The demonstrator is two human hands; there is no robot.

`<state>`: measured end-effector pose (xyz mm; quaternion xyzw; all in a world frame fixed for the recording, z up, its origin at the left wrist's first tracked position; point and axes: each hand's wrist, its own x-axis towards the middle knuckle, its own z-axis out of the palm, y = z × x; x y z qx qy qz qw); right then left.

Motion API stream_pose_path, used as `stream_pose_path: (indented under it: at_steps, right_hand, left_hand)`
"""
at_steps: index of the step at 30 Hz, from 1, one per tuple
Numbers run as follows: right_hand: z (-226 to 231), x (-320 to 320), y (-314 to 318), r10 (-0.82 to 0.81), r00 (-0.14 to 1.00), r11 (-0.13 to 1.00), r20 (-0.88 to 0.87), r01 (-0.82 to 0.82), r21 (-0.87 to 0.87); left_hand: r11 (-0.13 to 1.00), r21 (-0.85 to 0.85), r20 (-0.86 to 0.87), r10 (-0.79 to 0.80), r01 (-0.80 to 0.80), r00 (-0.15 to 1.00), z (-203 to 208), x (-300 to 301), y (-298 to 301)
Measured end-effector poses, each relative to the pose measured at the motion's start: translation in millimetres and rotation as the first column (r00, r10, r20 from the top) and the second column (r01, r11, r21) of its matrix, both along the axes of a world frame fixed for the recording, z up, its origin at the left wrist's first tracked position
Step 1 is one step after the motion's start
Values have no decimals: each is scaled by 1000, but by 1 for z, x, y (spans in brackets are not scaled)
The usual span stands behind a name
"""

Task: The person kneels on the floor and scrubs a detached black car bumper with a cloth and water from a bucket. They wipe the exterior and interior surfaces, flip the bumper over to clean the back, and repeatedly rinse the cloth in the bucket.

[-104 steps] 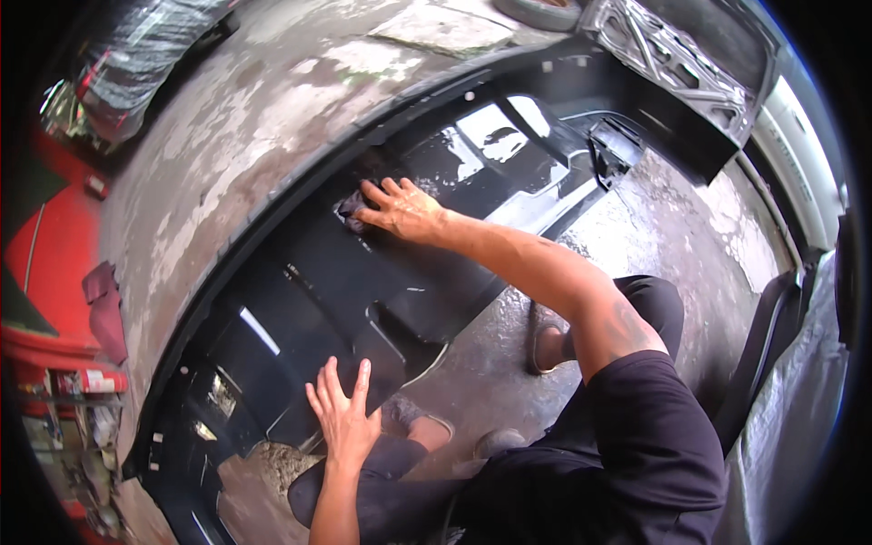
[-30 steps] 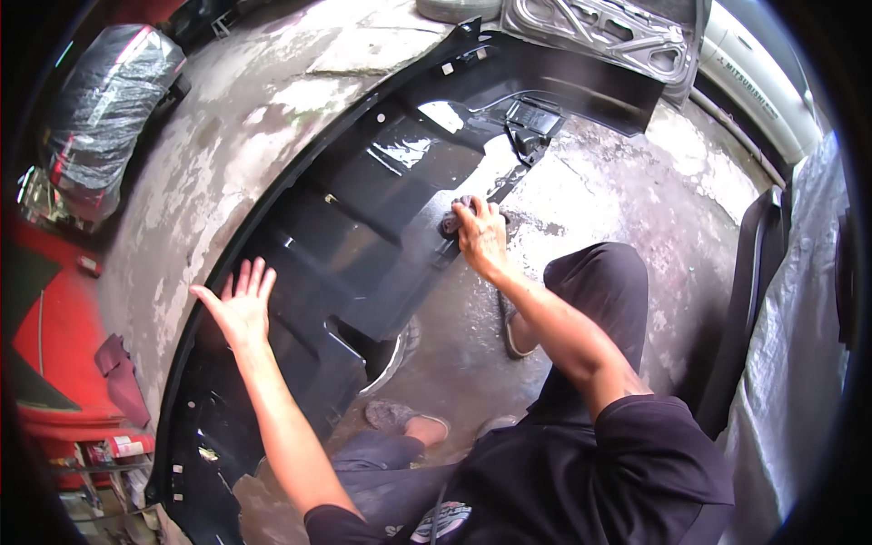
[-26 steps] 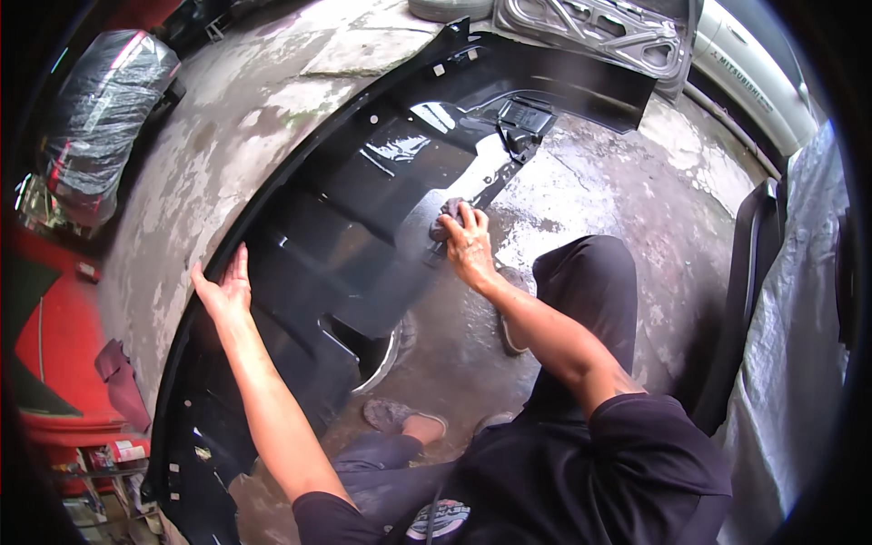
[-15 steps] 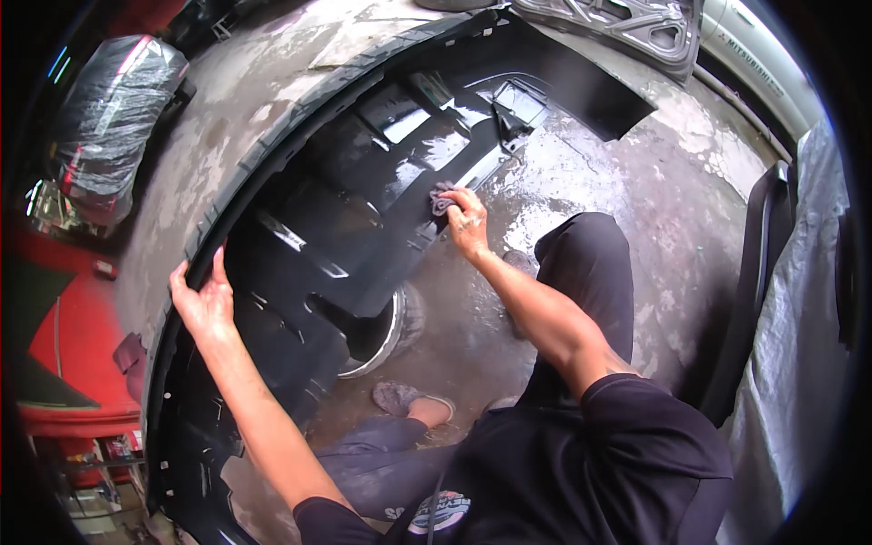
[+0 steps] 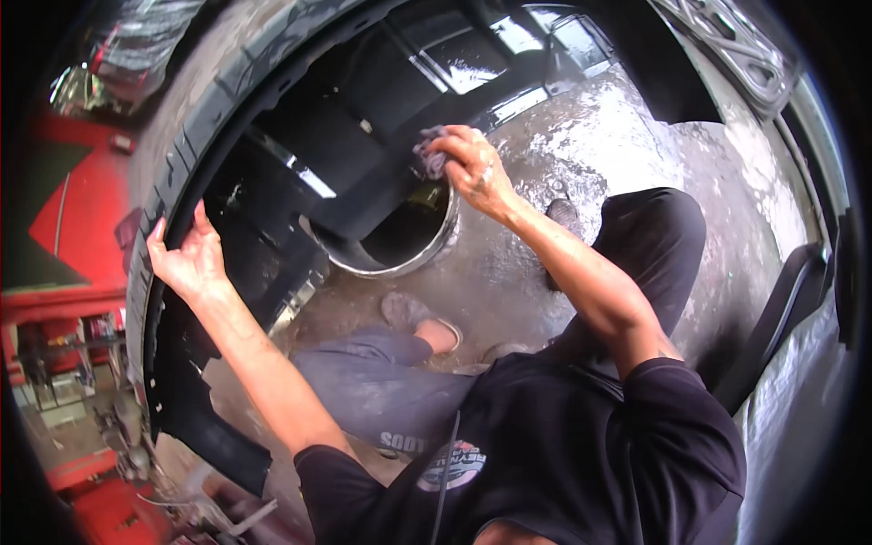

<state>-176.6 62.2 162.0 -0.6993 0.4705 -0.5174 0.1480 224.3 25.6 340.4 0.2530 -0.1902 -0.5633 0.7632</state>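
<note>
A large curved black car bumper (image 5: 304,118), wet and shiny on its hollow side, leans in front of me. My left hand (image 5: 193,259) grips its outer rim at the left, thumb and fingers on either side of the edge. A bunched grey-purple rag (image 5: 428,153) is in my right hand (image 5: 480,177), fingers closed round it. Hand and rag are over the rim of a round bucket (image 5: 386,272) that stands partly behind the bumper's lower edge. Whether the rag touches the bumper I cannot tell.
Wet concrete floor (image 5: 536,154) lies right of the bumper, near my bent knees and shoes. A bare metal car panel (image 5: 740,54) is at the far right. Another long black part (image 5: 772,327) stands at the right. Red shelving with tools (image 5: 68,363) is on the left.
My right hand has moved with the rag from the bumper's middle toward the bucket. The view has shifted; my left hand still holds the rim.
</note>
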Motion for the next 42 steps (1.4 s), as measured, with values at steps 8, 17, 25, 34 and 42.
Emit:
stream_pose_path:
  at_steps: [8, 17, 25, 34, 42]
  right_hand:
    - [-107, 93, -38, 678, 141, 726, -722, -289, 625]
    - [-199, 135, -91, 777, -38, 618, -628, -145, 773]
    - [-24, 59, -37, 558, 771, 767, -306, -340, 544]
    - [59, -98, -72, -385, 840, 923, 382, 359, 140]
    - [-97, -193, -155, -720, 693, 691, -39, 721, 50]
  left_hand:
    - [995, -103, -8, 11, -11, 1000, -12, -5, 3]
    - [983, -150, 102, 123, -107, 987, -19, -12, 4]
    - [985, -162, 42, 59, -51, 997, -40, 17, -15]
    - [985, -124, 69, 133, -124, 989, -38, 25, -13]
    - [991, -102, 121, 95, -82, 988, -42, 31, -22]
